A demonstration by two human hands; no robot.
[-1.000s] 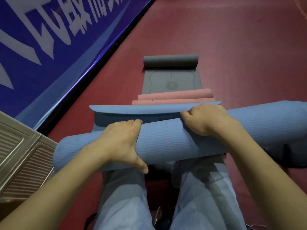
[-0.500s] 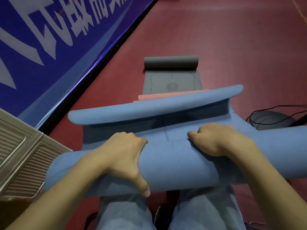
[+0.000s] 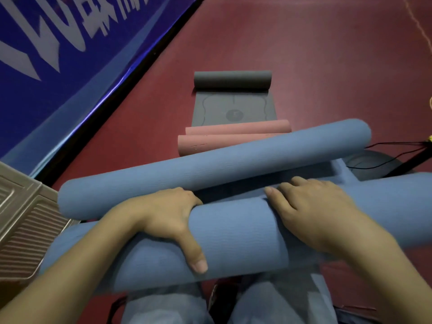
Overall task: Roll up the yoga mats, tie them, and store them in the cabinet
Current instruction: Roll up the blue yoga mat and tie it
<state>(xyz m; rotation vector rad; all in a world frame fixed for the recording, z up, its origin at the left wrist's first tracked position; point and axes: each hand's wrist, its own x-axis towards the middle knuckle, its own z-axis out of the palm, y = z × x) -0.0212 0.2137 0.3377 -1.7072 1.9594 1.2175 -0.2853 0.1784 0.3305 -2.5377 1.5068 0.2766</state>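
Two hands work one blue yoga mat (image 3: 233, 235), which lies across the person's lap above the pale trousers (image 3: 275, 302). The left hand (image 3: 168, 218) wraps the roll, its fingers curled over the top and its thumb pressed down the near face. The right hand (image 3: 311, 213) lies flatter on the roll, fingers close together and pointing left, pressing rather than pinching. Just beyond the hands the mat's far end (image 3: 210, 169) curls up into a loose second tube, joined to the near roll by a short dark stretch.

Rolling looks to be the step in hand, and it seems nearly done on this mat. The next move probably calls for drawing that loose end in tight onto the roll while keeping its ends level, then tying; I see no strap.

Half a second ago the far end was only a raised, curved lip; now it has folded over into a full tube and sits closer to the hands. The right hand has flattened from its earlier curled grip.

Ahead on the red floor (image 3: 327, 66) lie a part-rolled pink mat (image 3: 233, 136) and a part-rolled grey mat (image 3: 233, 94), both not yet tied.
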